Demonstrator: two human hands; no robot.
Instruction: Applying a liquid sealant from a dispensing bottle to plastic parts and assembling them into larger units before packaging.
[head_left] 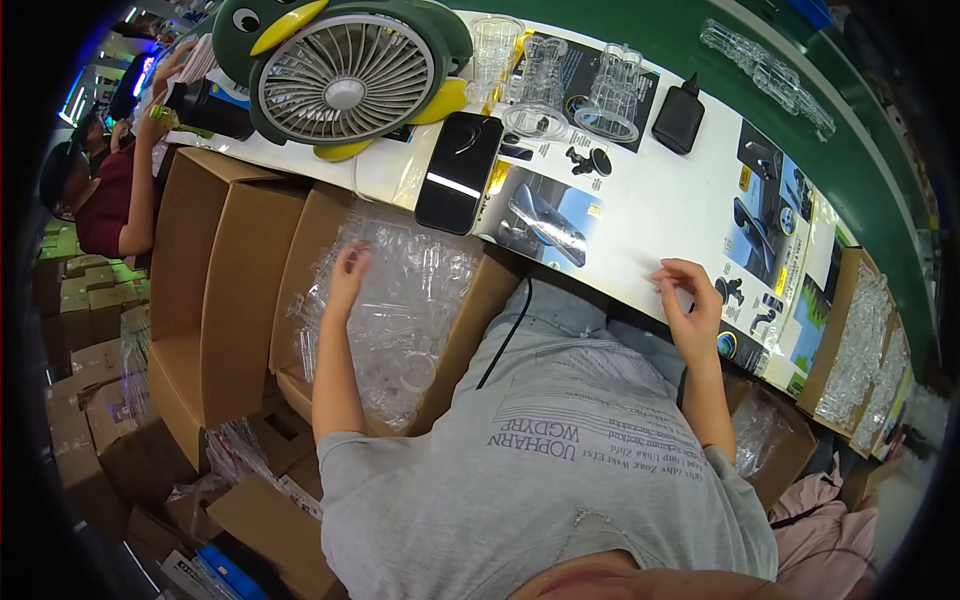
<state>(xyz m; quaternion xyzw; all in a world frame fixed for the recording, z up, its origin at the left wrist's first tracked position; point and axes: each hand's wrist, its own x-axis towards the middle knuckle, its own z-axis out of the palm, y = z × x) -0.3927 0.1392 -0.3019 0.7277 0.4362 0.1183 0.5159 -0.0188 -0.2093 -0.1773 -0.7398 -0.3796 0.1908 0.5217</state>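
My left hand [350,268] is over a cardboard box of clear plastic parts [405,285] at my left. Its fingers are loosely curled and parted, and I see nothing held in them. At the near edge of the table, my right hand [692,298] hovers with bent fingers and a gap to the thumb, empty. Clear plastic pieces [612,88] stand in a small group at the table's far side. A black squeeze bottle [680,118] is to their right. More clear pieces [765,72] lie in a row on the green surface beyond.
A green-and-yellow fan [345,90] stands at the far left of the table beside a black phone [460,172]. Printed sheets [640,215] cover the tabletop. Cardboard boxes [215,290] crowd my left; a box of clear parts [855,340] stands right. Another person [115,195] sits far left.
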